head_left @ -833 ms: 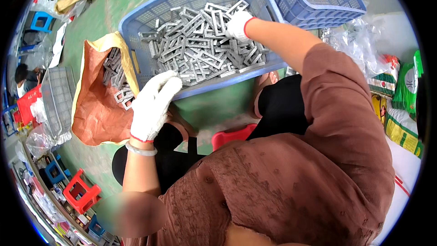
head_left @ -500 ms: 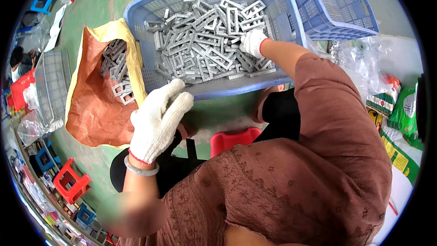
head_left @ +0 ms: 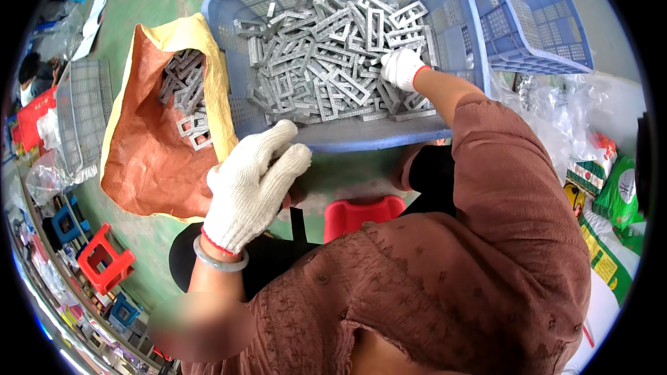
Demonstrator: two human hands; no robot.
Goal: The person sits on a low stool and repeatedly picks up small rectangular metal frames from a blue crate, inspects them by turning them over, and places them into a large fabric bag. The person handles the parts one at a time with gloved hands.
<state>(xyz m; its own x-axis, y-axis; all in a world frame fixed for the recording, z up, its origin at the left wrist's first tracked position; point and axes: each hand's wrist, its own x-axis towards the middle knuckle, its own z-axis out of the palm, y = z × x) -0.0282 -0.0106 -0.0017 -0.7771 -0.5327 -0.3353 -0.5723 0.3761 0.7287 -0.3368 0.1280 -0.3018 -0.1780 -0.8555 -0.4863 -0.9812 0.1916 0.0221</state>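
The gloved right hand [head_left: 401,68] is pressed, fingers curled, onto grey metal frames [head_left: 326,55] at upper centre; the left hand [head_left: 251,184] is held open, empty, lower left.

Dull grey metal frames [head_left: 326,55], perforated blue plastic basket [head_left: 361,135], knitted white cotton gloves [head_left: 250,184], woven sack [head_left: 149,160]

Green and yellow printed bags [head_left: 615,198] stacked at the right edge of the floor, a red-and-white packet [head_left: 603,147] just beyond them, crumpled clear plastic wrapping [head_left: 556,107] beside the far blue crate, more clear bags [head_left: 48,173] at the left.
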